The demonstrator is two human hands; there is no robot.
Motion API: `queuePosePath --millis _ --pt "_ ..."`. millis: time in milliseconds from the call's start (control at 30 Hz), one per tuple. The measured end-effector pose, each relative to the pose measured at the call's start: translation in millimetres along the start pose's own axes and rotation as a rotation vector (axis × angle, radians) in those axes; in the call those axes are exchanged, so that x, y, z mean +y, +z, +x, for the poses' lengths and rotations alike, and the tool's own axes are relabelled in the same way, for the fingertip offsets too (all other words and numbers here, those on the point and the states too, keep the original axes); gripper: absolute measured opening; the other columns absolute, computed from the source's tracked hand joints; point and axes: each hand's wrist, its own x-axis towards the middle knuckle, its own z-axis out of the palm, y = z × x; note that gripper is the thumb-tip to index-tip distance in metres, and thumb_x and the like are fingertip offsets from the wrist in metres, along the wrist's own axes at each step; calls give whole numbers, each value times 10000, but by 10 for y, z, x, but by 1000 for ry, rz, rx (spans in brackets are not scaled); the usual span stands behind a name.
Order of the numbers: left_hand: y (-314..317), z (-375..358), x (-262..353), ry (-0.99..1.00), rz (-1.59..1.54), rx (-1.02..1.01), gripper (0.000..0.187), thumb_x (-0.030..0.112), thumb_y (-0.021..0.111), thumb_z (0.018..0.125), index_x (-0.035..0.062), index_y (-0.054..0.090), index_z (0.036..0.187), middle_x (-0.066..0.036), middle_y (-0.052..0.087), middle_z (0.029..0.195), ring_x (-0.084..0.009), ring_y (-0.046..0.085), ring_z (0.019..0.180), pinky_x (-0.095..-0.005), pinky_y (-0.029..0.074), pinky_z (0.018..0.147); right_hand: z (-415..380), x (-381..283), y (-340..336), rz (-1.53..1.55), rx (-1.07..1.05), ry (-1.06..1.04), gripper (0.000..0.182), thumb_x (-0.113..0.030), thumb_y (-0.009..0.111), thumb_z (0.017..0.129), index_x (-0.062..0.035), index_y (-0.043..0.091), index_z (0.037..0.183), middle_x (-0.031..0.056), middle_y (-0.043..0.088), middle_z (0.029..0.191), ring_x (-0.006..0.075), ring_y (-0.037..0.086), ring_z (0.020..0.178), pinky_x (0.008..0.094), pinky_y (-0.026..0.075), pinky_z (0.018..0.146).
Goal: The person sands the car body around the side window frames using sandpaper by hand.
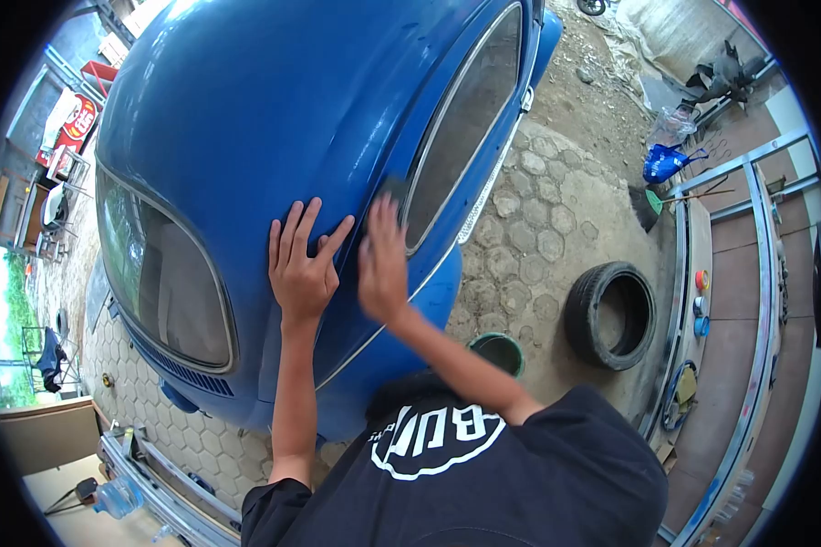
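A blue car with a rounded body point(274, 82) fills the middle of the head view. My left hand point(304, 269) lies flat on the blue body panel, its fingers spread and nothing in it. Beside it, close to the side window point(470, 128), my right hand point(382, 269) presses on the panel and is smeared by motion. A dark grey pad or piece of sandpaper point(396, 190) shows past its fingertips; most of it is hidden under the fingers. The rear window point(160, 273) is to the left of both hands.
On the paved floor at right lies a loose tyre point(610, 315), with a green-rimmed bucket point(499, 354) near my right arm. Metal framing point(759, 301) runs along the right side. A plastic bottle point(119, 498) and metal rails point(169, 492) are at lower left.
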Motion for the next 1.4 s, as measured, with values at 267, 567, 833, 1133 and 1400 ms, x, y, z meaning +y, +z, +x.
queuePosePath --millis 267,567,833,1133,1400 --pt "6 -20 -13 -60 -95 13 446 8 482 928 173 703 1278 -57 622 1379 -268 553 1327 -476 379 1163 469 -78 -130 -2 103 1 565 -149 414 1042 25 296 1566 238 230 1647 411 167 1539 567 111 1223" --pt "15 -62 -76 -71 -213 75 404 -36 460 937 92 695 1240 -86 659 1314 -286 584 1294 -480 417 1137 29 -42 -40 -54 -10 -14 543 -153 377 1057 31 300 1563 233 232 1648 405 145 1545 548 97 1230" --pt "35 -90 -112 -92 -308 172 354 -64 458 949 47 691 1191 -106 682 1246 -305 613 1252 -474 457 1110 -633 -58 120 -38 -206 16 548 -159 385 1058 24 296 1567 231 222 1652 406 137 1547 553 100 1227" --pt "-7 -31 -98 -103 -397 232 355 -82 490 884 46 699 1141 -121 679 1195 -322 627 1215 -474 482 1083 155 -123 -47 5 41 3 542 -177 341 1080 10 257 1582 216 178 1668 387 124 1553 549 86 1230" --pt "18 -64 -125 -92 -428 239 344 -86 501 874 47 700 1122 -124 678 1160 -323 635 1194 -476 491 1073 523 -69 -142 -48 74 -17 557 -204 338 1086 -3 227 1594 219 169 1668 395 123 1550 561 93 1229"
